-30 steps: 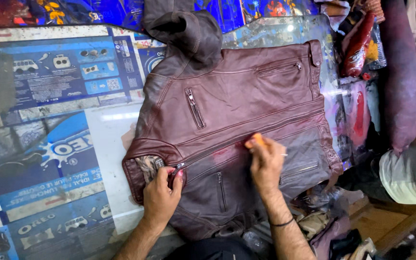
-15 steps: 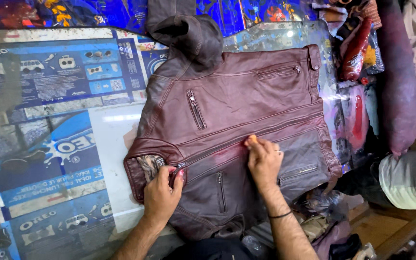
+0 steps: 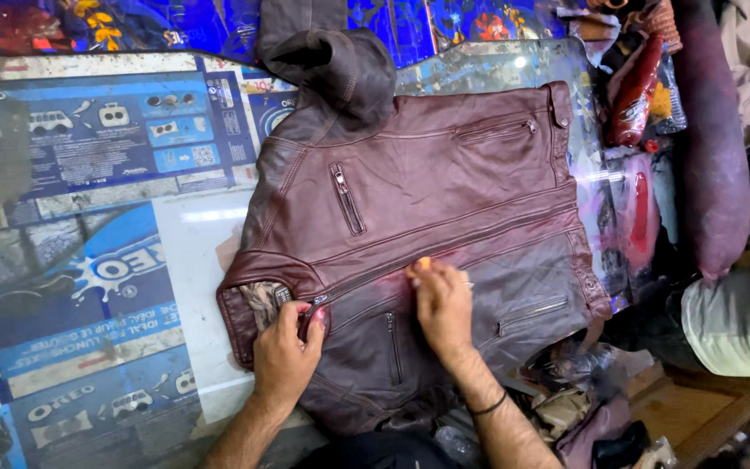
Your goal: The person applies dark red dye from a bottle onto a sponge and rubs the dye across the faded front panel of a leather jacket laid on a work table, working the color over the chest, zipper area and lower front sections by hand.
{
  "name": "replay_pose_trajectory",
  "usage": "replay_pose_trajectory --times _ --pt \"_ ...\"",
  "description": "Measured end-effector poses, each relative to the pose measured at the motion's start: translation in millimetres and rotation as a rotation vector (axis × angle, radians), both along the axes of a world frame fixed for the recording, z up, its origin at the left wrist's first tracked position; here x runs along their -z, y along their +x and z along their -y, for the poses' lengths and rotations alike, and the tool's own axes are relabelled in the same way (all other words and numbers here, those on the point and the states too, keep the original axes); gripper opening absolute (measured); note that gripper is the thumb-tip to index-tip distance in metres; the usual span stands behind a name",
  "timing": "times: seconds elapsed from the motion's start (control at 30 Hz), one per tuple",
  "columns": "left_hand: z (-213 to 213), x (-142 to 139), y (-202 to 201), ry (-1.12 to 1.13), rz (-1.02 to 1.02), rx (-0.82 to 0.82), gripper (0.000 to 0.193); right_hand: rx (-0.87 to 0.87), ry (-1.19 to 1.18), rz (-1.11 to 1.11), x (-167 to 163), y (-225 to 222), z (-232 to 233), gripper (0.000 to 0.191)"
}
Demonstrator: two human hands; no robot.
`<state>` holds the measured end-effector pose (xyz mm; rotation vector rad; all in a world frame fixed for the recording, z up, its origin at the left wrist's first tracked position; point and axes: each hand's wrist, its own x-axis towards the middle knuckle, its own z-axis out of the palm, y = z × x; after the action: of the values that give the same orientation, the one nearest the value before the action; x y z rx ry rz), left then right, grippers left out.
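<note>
Jacket: maroon leather jacket (image 3: pixel 427 200) lies flat on the printed table (image 3: pixel 88 217), collar left
Left hand (image 3: pixel 286 352): fingers pinched on the collar by the zipper (image 3: pixel 366 278)
Right hand (image 3: pixel 444 304): fingertips together, pressing a small orange piece (image 3: pixel 424 262) on the zipper seam

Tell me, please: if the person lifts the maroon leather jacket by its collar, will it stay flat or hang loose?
The maroon leather jacket would probably hang loose: its sleeve already lies folded and creased. It looks rather heavy for clothing, being thick leather with several zippers. Its glossy surface may slide easily on the smooth printed table covering.
</note>
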<state>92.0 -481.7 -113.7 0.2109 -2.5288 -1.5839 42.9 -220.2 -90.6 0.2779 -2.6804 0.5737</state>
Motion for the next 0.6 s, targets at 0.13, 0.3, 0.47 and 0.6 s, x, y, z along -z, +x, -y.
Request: replay_pose_trajectory --times 0.13,0.3,0.47,0.6 --pt "-2 2 -1 -0.025 -0.046 0.002 0.022 -0.317 0.184 0.021 -13 4 -15 0.032" --pt "-2 2 1 -0.026 0.011 -0.003 0.023 0.226 0.346 -0.131 -16 -32 -85 0.025" --pt "-1 0 0 -0.032 -0.079 -0.006 0.023 -0.007 0.306 -0.096 -3 -35 -106 0.023" --pt "0 -3 0 -0.028 0.028 0.031 0.023 0.237 0.326 -0.089 -3 -33 -101 0.020"
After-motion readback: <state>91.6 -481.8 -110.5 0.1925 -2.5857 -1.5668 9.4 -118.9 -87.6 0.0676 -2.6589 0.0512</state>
